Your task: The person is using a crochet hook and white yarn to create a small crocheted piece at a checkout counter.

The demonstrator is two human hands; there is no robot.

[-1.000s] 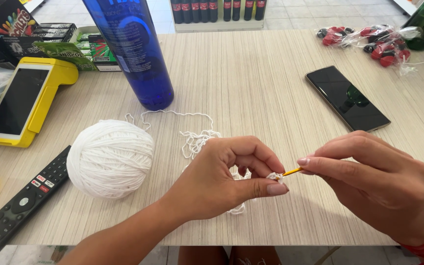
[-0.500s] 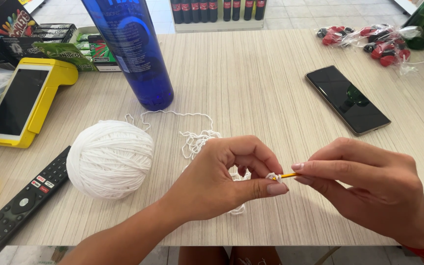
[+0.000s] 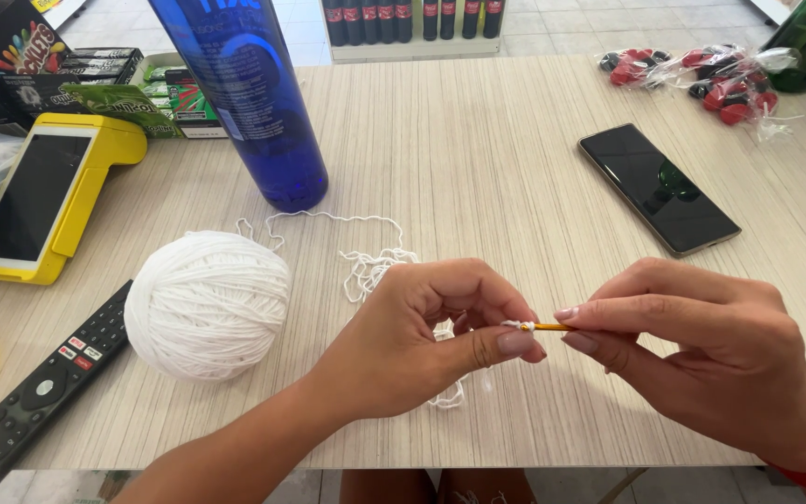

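Right of the white yarn ball (image 3: 207,303), both hands are pinching: left hand (image 3: 422,341) gripping soft, limp yarn loops (image 3: 515,326), right hand (image 3: 711,350) holding the thin, stiff crochet hook (image 3: 548,327).

A slim yellow hook (image 3: 548,327) lies level in the air at about five o'clock in the view, tip pointing to nine o'clock, a loop of white yarn (image 3: 380,266) wrapped on it. The yarn trails loose and kinked over the counter toward ten o'clock, to a round white ball (image 3: 207,304) resting at eight o'clock.
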